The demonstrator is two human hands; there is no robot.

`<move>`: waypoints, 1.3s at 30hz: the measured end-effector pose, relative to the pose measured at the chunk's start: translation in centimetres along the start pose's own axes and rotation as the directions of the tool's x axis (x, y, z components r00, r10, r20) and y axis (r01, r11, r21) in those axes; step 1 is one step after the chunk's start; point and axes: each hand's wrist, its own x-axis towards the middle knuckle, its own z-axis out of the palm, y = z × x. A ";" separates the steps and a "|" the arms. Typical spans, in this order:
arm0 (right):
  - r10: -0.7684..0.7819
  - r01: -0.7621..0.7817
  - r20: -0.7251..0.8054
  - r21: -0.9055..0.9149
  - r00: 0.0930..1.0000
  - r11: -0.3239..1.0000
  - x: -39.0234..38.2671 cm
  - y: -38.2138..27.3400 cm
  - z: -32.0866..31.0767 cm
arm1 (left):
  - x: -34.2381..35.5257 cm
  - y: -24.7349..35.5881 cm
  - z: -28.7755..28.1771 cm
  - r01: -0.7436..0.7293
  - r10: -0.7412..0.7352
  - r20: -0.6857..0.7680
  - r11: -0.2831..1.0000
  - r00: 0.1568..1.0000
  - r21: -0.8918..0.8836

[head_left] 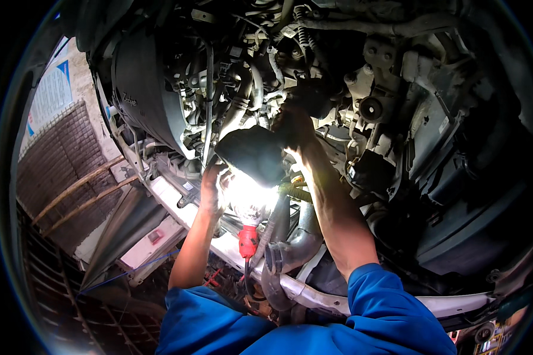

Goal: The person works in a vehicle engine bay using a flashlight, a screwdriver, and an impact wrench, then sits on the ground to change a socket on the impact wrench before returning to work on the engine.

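Underside of a car's engine bay [349, 89], viewed from below. Left hand [212, 192] is up beside a lit work lamp [251, 195] with a red handle [248, 241] and a dark shade [251, 154]; fingers look curled at the lamp's edge, but glare washes out the contact, so I can't tell whether it's gripping or just touching. Right hand [296, 127] reaches higher, past the shade into the cluster of hoses and brackets; fingertips are buried in dark parts, so whether it's grasping something or loose can't be read. Lamp sits between both forearms, just above a ribbed grey hose [275, 257] and a pale crossmember [314, 296]. Handling call: lamp looks light, rigid plastic body, bulb end probably hot and fragile. Best taken by the red handle, not the shade. Its cord hangs down from the handle and could snag. Surrounding engine parts look greasy, so expect slippery grips. Blue sleeves [391, 307] pushed up both arms. A black round housing [145, 89] sits off to the left.
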 end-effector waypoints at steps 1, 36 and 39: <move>-0.020 0.020 -0.016 0.001 1.000 1.000 0.1 0.1 0.3 | 0.2 -0.5 -0.7 0.007 -0.007 -0.026 1.000 1.000 0.000; -0.132 0.130 -0.238 -0.027 0.962 0.991 -0.8 0.4 2.7 | 2.2 0.0 0.2 0.018 -0.001 -0.116 0.989 0.993 0.150; -0.114 0.125 -0.202 0.042 0.973 0.991 -1.1 0.5 3.0 | 2.2 0.3 0.8 0.012 0.007 -0.114 0.986 0.993 0.168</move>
